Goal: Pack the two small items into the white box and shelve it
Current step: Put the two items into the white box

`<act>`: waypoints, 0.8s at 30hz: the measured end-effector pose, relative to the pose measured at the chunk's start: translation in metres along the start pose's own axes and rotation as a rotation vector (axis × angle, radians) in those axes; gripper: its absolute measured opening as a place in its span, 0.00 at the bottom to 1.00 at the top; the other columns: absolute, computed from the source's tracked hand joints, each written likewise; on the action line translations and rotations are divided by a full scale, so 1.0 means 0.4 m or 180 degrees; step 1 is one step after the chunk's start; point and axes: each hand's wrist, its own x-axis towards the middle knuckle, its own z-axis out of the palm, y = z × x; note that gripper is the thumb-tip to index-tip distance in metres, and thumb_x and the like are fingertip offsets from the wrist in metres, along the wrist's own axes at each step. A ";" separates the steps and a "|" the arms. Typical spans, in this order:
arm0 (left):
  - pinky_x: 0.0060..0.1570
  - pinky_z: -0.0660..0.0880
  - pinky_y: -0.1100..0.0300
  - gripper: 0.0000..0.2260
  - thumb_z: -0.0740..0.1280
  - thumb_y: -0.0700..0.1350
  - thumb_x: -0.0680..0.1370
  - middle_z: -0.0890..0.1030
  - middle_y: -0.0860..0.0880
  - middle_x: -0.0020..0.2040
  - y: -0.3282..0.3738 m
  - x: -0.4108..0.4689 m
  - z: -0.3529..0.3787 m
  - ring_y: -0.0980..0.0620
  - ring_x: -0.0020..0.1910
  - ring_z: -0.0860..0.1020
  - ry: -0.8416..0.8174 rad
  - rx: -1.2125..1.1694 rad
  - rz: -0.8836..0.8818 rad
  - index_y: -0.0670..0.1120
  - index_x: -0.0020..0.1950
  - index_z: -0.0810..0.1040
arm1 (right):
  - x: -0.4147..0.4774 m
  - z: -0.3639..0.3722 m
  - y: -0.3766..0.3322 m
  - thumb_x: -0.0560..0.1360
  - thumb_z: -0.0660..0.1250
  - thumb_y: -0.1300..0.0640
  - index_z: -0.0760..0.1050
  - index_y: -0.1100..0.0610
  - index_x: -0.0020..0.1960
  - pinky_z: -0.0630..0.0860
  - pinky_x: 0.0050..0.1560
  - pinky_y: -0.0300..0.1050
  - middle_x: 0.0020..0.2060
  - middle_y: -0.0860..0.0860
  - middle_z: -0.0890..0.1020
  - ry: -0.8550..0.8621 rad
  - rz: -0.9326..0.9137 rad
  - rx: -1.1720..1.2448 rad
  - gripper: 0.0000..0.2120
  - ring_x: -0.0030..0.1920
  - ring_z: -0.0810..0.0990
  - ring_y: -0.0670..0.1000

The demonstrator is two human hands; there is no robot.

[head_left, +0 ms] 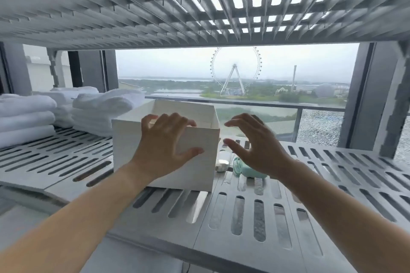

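Observation:
An open white box (133,139) stands on the slotted grey shelf (244,224). My left hand (164,146) grips its near wall, fingers hooked over the rim and thumb pressed on the outside. To the right of the box lie a small white bottle-like item (223,160) and a mint-green item (248,172) with a loop of cord. My right hand (255,146) hovers just above these two, fingers spread and curved, holding nothing. The green item is partly hidden under that hand. The inside of the box is out of sight.
Stacks of folded white towels (97,108) sit on the shelf left of and behind the box. Another slotted shelf (199,6) hangs close overhead. Shelf posts (395,104) rise at the right, with a window behind.

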 end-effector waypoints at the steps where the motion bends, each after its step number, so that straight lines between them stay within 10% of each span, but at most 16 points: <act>1: 0.56 0.59 0.51 0.23 0.60 0.68 0.69 0.77 0.54 0.49 0.021 0.007 0.010 0.51 0.49 0.76 -0.0037 0.0002 0.0078 0.54 0.55 0.71 | -0.009 -0.006 0.014 0.74 0.64 0.47 0.74 0.56 0.56 0.71 0.54 0.41 0.52 0.50 0.78 -0.0009 0.0002 -0.0024 0.16 0.54 0.75 0.49; 24: 0.47 0.59 0.54 0.20 0.65 0.63 0.68 0.78 0.53 0.44 0.083 0.029 0.087 0.48 0.41 0.75 0.0311 0.0429 0.0137 0.49 0.50 0.73 | -0.078 0.139 0.104 0.76 0.62 0.48 0.73 0.57 0.58 0.72 0.56 0.50 0.56 0.53 0.76 -0.1378 0.0432 -0.0258 0.16 0.57 0.73 0.53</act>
